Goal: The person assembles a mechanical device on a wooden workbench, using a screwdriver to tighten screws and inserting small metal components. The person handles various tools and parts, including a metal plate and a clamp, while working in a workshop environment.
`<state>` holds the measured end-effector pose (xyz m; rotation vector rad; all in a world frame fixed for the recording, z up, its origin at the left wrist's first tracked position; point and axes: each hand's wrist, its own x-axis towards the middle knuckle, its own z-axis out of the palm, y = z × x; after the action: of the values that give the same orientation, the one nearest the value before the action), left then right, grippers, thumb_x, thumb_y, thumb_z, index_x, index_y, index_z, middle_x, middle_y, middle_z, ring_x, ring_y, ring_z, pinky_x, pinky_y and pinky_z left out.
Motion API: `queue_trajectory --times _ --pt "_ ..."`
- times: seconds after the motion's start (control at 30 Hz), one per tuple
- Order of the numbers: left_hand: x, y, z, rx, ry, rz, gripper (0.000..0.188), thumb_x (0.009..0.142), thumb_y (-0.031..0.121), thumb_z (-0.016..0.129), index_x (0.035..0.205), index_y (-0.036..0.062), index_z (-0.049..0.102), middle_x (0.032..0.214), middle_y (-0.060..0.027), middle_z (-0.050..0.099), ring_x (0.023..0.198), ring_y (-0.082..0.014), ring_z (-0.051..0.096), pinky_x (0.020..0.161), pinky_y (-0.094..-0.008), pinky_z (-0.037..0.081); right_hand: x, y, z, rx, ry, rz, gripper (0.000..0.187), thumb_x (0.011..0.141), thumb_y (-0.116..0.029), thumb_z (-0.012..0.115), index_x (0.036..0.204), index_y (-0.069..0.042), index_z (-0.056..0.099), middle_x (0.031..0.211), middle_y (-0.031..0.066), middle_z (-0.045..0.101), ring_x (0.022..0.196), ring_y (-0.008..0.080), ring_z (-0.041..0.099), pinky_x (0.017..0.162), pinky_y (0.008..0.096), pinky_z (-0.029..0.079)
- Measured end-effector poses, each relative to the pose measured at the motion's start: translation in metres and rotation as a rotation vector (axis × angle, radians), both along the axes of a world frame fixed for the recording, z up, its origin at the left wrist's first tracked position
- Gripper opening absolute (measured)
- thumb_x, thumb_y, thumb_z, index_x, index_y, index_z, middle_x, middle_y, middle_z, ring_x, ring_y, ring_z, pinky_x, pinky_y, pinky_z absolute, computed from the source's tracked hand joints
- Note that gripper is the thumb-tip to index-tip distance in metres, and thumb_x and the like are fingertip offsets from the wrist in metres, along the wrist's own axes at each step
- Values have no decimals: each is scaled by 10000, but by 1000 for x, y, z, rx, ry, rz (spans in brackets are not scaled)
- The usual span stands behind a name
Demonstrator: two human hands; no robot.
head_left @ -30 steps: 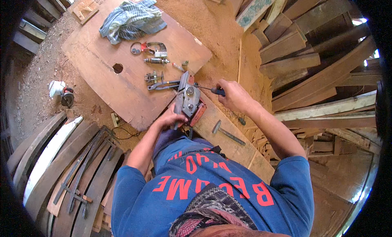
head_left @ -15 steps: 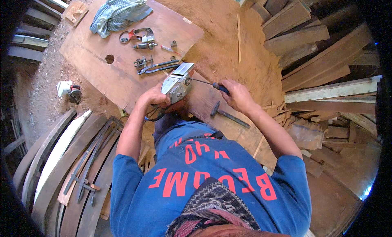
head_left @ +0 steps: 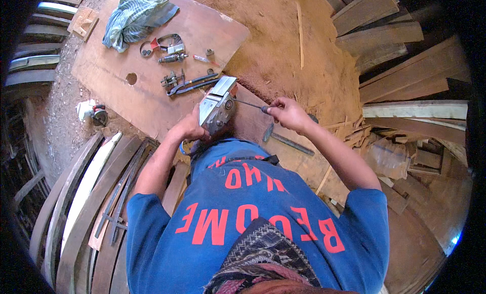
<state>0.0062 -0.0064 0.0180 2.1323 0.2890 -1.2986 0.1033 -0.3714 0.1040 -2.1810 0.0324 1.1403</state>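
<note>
An electric power planer [head_left: 218, 105] is tipped so that its silvery metal sole faces up. My left hand [head_left: 191, 126] is closed round its near left side. In my right hand [head_left: 289, 114] I grip a screwdriver [head_left: 251, 104] by its handle, the fingers wrapped round it. Its shaft points left, and the tip meets the planer's side by a round fitting; the exact contact is too small to make out. Pliers [head_left: 195, 86] with long dark handles lie just beyond the planer. Below my right hand, a hammer [head_left: 291, 143] rests on the board.
A wooden board [head_left: 109, 89] with a round hole carries a metal motor part [head_left: 173, 57], a red-and-black part [head_left: 153, 46] and a crumpled cloth [head_left: 136, 20]. Sawdust [head_left: 278, 56] covers the floor beyond. A white-and-red power tool [head_left: 92, 112], curved planks [head_left: 73, 192] and stacked timber [head_left: 405, 76] surround me.
My right hand has shifted slightly left and its grip on the screwdriver has changed, covering more of the handle. The planer stays in my left hand. The whole view has shifted a little.
</note>
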Motion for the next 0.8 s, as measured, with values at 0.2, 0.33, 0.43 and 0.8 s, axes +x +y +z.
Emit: queue_trajectory --times 0.2,0.33,0.43,0.8 --pt "3 0 -5 -25 -10 -16 1447 611 350 954 1685 -43 69 1562 -358 482 1413 -462 542 1187 -459 467 -4 -18 1 11 -541 519 382 928 -256 715 1148 36 604 1046 260 692 1030 454 700 873 549 565" --pt "4 -1 1 41 76 -15 1476 606 364 965 1691 -29 45 1557 -368 481 1421 -472 530 1196 -461 455 -19 1 12 -132 -428 508 316 962 -226 689 1131 27 605 1040 256 689 1029 459 702 872 549 568" --pt "11 0 0 29 94 -29 1492 606 370 969 1692 -24 25 1551 -374 485 1424 -478 525 1196 -462 452 -7 8 -3 -34 -112 125 280 996 -208 662 1127 31 600 1045 253 690 1015 444 711 869 541 578" --pt "8 3 -3 -2 30 -65 1472 615 363 961 1685 -47 37 1555 -392 468 1442 -470 511 1209 -458 439 -10 -5 -7 -17 -451 520 359 970 -283 680 1177 1 603 931 169 719 815 277 728 644 406 568"
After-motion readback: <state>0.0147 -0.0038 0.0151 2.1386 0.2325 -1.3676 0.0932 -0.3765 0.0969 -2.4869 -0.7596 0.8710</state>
